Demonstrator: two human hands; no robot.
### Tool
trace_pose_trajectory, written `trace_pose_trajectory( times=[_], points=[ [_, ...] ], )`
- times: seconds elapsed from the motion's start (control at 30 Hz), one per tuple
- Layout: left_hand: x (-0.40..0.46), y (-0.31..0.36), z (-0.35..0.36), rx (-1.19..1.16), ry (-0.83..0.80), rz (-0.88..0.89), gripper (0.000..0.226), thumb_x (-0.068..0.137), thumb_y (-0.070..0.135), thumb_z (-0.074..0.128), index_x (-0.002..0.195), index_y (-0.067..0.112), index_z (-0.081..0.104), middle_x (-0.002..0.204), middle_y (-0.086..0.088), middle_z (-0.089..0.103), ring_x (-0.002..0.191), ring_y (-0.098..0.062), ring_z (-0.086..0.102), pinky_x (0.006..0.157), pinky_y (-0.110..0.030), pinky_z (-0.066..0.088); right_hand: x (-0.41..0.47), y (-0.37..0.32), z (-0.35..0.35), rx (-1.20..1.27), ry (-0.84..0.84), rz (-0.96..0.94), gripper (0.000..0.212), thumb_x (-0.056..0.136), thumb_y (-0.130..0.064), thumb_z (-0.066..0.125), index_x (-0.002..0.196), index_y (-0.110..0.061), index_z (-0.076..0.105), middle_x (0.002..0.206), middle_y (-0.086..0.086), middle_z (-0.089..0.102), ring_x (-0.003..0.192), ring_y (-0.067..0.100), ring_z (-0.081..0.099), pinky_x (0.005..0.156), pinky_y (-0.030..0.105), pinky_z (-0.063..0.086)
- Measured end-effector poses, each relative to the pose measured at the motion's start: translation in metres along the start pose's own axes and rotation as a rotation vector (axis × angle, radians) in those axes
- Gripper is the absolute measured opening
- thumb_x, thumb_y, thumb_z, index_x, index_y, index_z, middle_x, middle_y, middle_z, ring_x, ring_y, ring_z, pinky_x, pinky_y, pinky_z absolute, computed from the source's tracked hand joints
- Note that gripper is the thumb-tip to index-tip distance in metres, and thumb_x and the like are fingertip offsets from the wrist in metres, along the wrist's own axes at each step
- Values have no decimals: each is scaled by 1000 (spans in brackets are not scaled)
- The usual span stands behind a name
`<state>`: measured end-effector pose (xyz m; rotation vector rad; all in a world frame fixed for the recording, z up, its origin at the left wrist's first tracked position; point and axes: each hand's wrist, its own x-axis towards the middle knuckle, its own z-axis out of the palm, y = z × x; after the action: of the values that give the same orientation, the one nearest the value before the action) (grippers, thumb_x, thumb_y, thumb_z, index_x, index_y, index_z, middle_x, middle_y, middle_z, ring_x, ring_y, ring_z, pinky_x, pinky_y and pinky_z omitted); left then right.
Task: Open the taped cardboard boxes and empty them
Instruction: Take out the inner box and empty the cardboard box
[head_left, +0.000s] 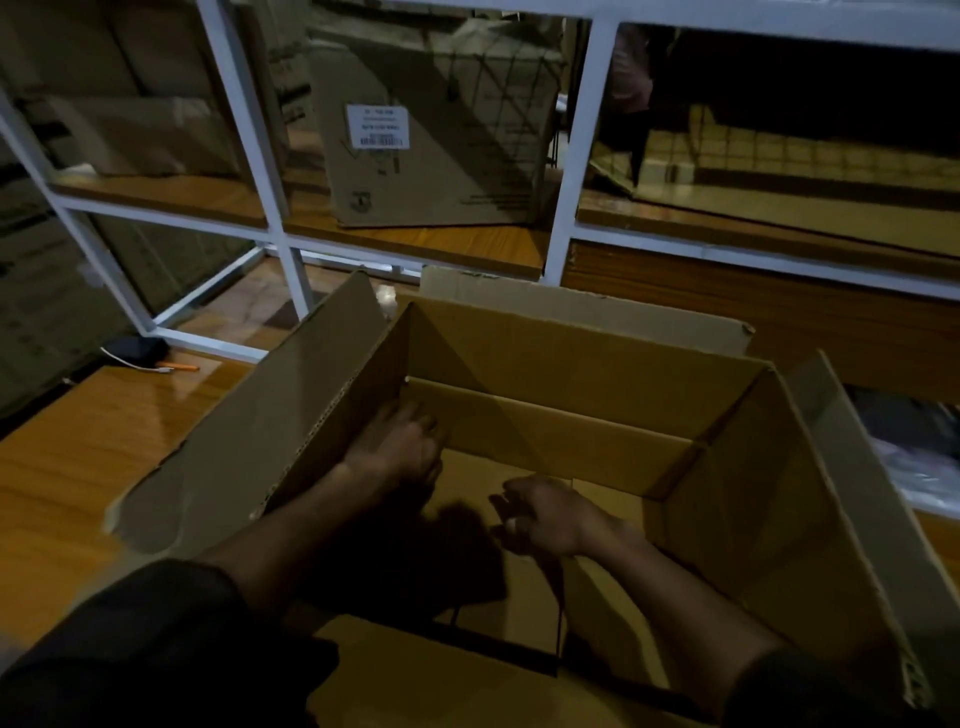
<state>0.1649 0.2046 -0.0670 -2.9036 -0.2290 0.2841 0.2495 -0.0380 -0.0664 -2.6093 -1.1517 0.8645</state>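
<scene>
Small dark pouch with white cord (136, 349) and orange pen (182, 366) parked aside on glossy wooden floor (57, 457). Flaps of large brown cardboard box (727, 457) spread wide for reach: left hand (397, 449) deep at inner wall, fingers curled; right hand (545, 517) loosely curled; contents of either unclear. Behind, brown carton (467, 171) stored on white metal shelving (571, 156), white barcode label (378, 126) unreadable.

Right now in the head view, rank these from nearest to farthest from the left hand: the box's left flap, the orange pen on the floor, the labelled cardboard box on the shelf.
1. Left flap of the open cardboard box, beside the left hand.
2. Orange pen, on the floor to the left.
3. Labelled cardboard box, on the white shelf beyond.
</scene>
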Motion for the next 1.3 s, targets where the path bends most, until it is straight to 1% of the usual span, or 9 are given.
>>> trace_pose_trajectory(
  times=[0.07,0.2,0.3,0.4,0.57,0.8,1.03,1.2,1.3],
  points=[
    [-24,-2,-44,110,83,105,47,102,53,36,135,22,49,142,-6,49,141,-31,33,113,-49,31,-3,-3,-6,-13,30,29,59,99,-31,57,153,-21,34,154,8,42,139,29,42,110,40,41],
    [-48,-25,-46,231,76,62,50,104,48,35,143,19,46,151,-10,44,145,-32,27,115,-46,29,-4,-31,-19,18,118,-30,53,102,-34,53,150,-21,38,152,9,45,135,31,46,107,44,43],
    [-57,-36,-53,258,104,40,50,106,40,36,151,18,37,157,-11,36,150,-34,20,118,-48,23,4,-66,-24,44,138,-115,57,104,-32,49,155,-20,30,160,9,33,147,29,30,116,41,30],
    [-63,-55,-46,275,165,30,54,103,48,38,149,19,41,157,-10,39,150,-35,20,121,-52,18,14,-103,-26,78,126,-198,59,104,-28,48,158,-20,25,163,9,26,151,27,20,120,40,21],
    [-67,-68,-40,207,173,100,58,99,54,35,147,23,47,155,-5,41,151,-30,19,119,-63,7,32,-139,-20,64,132,-197,46,103,-21,48,146,-8,37,147,17,43,139,34,37,108,36,33],
    [-58,-74,-28,-34,281,83,69,88,56,24,138,23,58,144,0,56,146,-24,32,120,-56,10,46,-156,-6,29,140,-176,39,97,-24,51,134,-16,43,129,13,52,118,35,52,91,39,44],
    [-59,-66,-27,-14,259,62,62,95,54,34,142,19,53,148,-3,52,149,-25,26,121,-57,5,41,-158,-9,0,167,-137,53,99,-33,45,147,-16,29,148,11,38,132,39,41,107,51,38],
    [-62,-55,-23,-73,266,40,71,91,57,23,143,16,50,148,-4,52,148,-24,27,122,-56,5,32,-157,-12,13,179,-139,66,97,-32,43,155,-13,19,162,13,23,146,37,26,119,47,25],
    [-63,-48,-22,-81,255,45,64,95,53,33,145,15,46,149,-5,50,149,-24,24,123,-54,5,25,-154,-14,-13,171,-150,69,101,-29,46,158,-8,12,165,14,14,152,32,15,122,42,16]
  ],
)
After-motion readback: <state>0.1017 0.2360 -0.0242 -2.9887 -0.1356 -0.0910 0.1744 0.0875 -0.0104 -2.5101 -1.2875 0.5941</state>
